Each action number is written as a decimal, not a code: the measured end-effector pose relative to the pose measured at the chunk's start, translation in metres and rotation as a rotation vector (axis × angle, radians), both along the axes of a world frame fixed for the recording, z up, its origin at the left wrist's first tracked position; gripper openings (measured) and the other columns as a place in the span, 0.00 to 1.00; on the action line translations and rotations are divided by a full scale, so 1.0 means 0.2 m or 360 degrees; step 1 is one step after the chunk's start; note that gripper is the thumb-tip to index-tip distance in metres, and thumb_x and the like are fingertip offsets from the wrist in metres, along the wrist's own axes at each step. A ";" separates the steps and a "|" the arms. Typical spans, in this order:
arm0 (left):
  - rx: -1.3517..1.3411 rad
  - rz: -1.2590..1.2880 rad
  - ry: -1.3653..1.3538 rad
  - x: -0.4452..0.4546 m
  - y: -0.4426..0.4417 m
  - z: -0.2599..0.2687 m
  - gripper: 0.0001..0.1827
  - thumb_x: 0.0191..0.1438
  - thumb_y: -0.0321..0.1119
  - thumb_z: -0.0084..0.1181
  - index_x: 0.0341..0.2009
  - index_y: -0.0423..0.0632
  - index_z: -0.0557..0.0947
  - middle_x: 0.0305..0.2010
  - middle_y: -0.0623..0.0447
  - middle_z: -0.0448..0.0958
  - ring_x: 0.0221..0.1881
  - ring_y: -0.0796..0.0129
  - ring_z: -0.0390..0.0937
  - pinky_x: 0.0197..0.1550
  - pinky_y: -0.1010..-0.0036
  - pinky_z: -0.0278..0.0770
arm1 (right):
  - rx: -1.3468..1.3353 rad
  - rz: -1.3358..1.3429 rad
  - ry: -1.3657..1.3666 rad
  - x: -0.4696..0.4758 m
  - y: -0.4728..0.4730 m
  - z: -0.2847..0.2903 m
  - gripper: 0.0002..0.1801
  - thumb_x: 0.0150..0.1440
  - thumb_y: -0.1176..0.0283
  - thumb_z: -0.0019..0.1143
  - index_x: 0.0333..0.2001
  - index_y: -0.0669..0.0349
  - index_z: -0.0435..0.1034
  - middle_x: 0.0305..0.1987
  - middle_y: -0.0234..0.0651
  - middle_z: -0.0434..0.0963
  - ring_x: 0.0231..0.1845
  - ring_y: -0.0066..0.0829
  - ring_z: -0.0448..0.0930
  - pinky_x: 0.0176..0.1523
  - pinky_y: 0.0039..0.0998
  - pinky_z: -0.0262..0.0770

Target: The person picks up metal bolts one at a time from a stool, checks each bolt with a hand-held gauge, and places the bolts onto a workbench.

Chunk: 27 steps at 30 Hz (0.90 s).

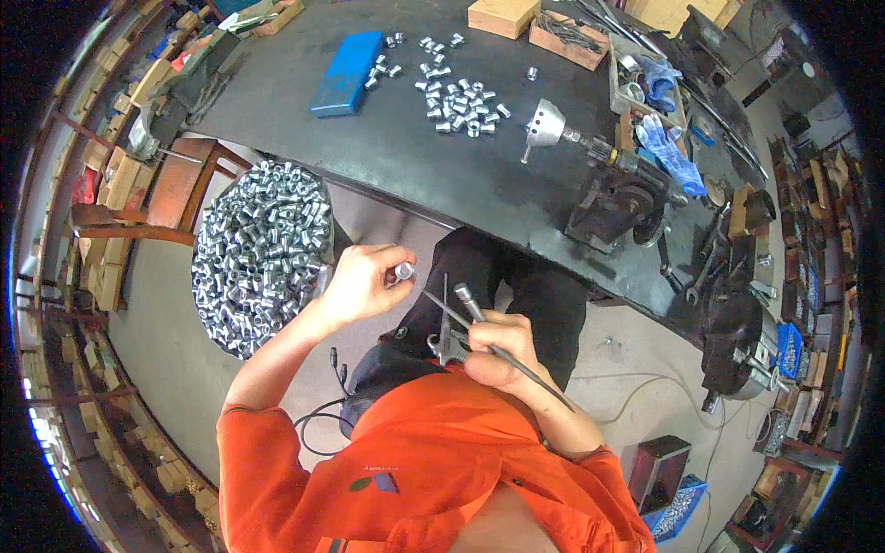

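Note:
My left hand (370,280) pinches a small shiny metal sleeve (401,271) between thumb and fingers, its round end facing up. My right hand (503,349) is closed around a thin tapered metal rod (536,379), which looks like a round file and points up and left toward the sleeve. A thicker bar with a cylindrical metal end (467,297) also sticks out of that hand. Below it, at my lap, the jaw of an adjustable wrench (448,350) shows; whether the hand grips it I cannot tell. Beside my left forearm stands a round container heaped with similar sleeves (263,249).
On the dark workbench (415,166) lie loose metal sleeves (463,107), a blue block-shaped box (348,72) and a mounted device with a cone-shaped metal head (546,124). Blue gloves (669,155) and a bench vise (736,345) are right. A wooden chair (181,183) stands left.

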<state>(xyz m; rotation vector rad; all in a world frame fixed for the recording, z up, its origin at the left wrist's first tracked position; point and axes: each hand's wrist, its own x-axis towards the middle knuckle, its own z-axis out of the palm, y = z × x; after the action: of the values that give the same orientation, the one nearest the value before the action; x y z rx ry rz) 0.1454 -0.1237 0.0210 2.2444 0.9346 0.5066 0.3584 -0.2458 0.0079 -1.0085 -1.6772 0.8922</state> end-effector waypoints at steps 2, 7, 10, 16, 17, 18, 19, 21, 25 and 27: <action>0.0355 -0.0032 0.0069 -0.01 -0.01 -0.03 0.12 0.34 0.27 0.61 0.29 0.45 0.78 0.22 0.50 0.71 0.19 0.60 0.72 0.23 0.70 0.70 | 0.0166 0.0025 0.0167 0.02 0.01 0.08 0.16 0.41 0.67 0.55 0.14 0.58 0.55 0.16 0.33 0.57 0.13 0.32 0.62 0.17 0.32 0.53; 0.0410 -0.0089 0.0039 0.02 -0.03 -0.02 0.12 0.33 0.27 0.60 0.29 0.45 0.78 0.21 0.51 0.71 0.19 0.61 0.72 0.23 0.69 0.69 | 0.0189 0.0014 0.0183 0.00 0.00 0.08 0.16 0.40 0.67 0.56 0.14 0.58 0.55 0.16 0.33 0.57 0.13 0.32 0.61 0.18 0.32 0.53; 0.0488 -0.0147 0.0016 0.03 -0.03 -0.01 0.13 0.32 0.27 0.61 0.29 0.45 0.78 0.21 0.51 0.71 0.20 0.60 0.72 0.23 0.69 0.69 | 0.0195 -0.0008 0.0216 -0.02 -0.01 0.04 0.18 0.41 0.65 0.57 0.15 0.59 0.56 0.16 0.33 0.56 0.13 0.32 0.60 0.18 0.32 0.52; 0.0589 -0.0255 0.0098 0.07 -0.06 -0.01 0.14 0.31 0.29 0.60 0.30 0.47 0.78 0.23 0.53 0.74 0.23 0.59 0.74 0.25 0.66 0.71 | 0.0193 -0.0016 0.0007 -0.07 0.03 -0.02 0.17 0.41 0.67 0.58 0.17 0.59 0.56 0.17 0.35 0.58 0.15 0.36 0.63 0.19 0.32 0.55; 0.0607 -0.0280 0.0098 0.10 -0.07 -0.01 0.14 0.31 0.29 0.60 0.29 0.47 0.78 0.23 0.53 0.74 0.23 0.59 0.74 0.25 0.66 0.71 | 0.0187 0.0069 0.0002 -0.08 0.06 -0.05 0.16 0.39 0.69 0.60 0.18 0.59 0.58 0.18 0.37 0.61 0.16 0.40 0.66 0.20 0.35 0.59; 0.0604 -0.0278 0.0017 0.13 -0.09 -0.03 0.14 0.31 0.29 0.60 0.29 0.48 0.78 0.22 0.52 0.73 0.22 0.57 0.73 0.25 0.65 0.71 | 0.0204 0.0005 -0.0115 -0.10 0.09 -0.08 0.15 0.38 0.70 0.60 0.18 0.59 0.58 0.19 0.38 0.61 0.17 0.42 0.68 0.20 0.36 0.60; 0.0508 -0.0303 0.0047 0.15 -0.09 -0.03 0.14 0.32 0.30 0.60 0.29 0.48 0.78 0.22 0.52 0.73 0.23 0.56 0.74 0.25 0.64 0.72 | 0.0226 -0.0063 -0.0239 -0.11 0.11 -0.11 0.15 0.37 0.70 0.61 0.18 0.59 0.59 0.19 0.39 0.62 0.18 0.43 0.69 0.21 0.37 0.62; 0.0372 -0.0256 -0.0051 0.17 -0.10 -0.05 0.13 0.33 0.31 0.60 0.30 0.49 0.78 0.22 0.50 0.74 0.25 0.55 0.76 0.26 0.63 0.72 | 0.0303 -0.0141 -0.0309 -0.10 0.12 -0.16 0.15 0.35 0.71 0.61 0.18 0.59 0.60 0.19 0.39 0.62 0.19 0.44 0.70 0.21 0.39 0.63; 0.0329 -0.0115 0.0109 0.19 0.02 -0.06 0.11 0.36 0.32 0.59 0.31 0.49 0.79 0.21 0.49 0.76 0.25 0.54 0.76 0.27 0.62 0.73 | 0.0405 -0.0215 -0.0193 0.02 0.05 -0.03 0.15 0.34 0.70 0.58 0.14 0.59 0.57 0.16 0.37 0.58 0.14 0.38 0.65 0.18 0.37 0.58; 0.0426 -0.0035 0.0313 0.22 0.13 -0.08 0.10 0.39 0.37 0.58 0.28 0.48 0.80 0.20 0.46 0.76 0.25 0.52 0.76 0.28 0.60 0.74 | 0.0418 -0.0400 -0.0249 0.07 0.01 -0.01 0.15 0.34 0.70 0.57 0.13 0.58 0.56 0.15 0.36 0.57 0.13 0.36 0.63 0.16 0.35 0.56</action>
<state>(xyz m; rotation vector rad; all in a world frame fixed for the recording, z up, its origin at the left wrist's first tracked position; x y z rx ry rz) 0.1903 -0.0972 0.0042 2.5805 0.9868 0.4274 0.3720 -0.2447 0.0063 -1.0981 -1.6979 0.4252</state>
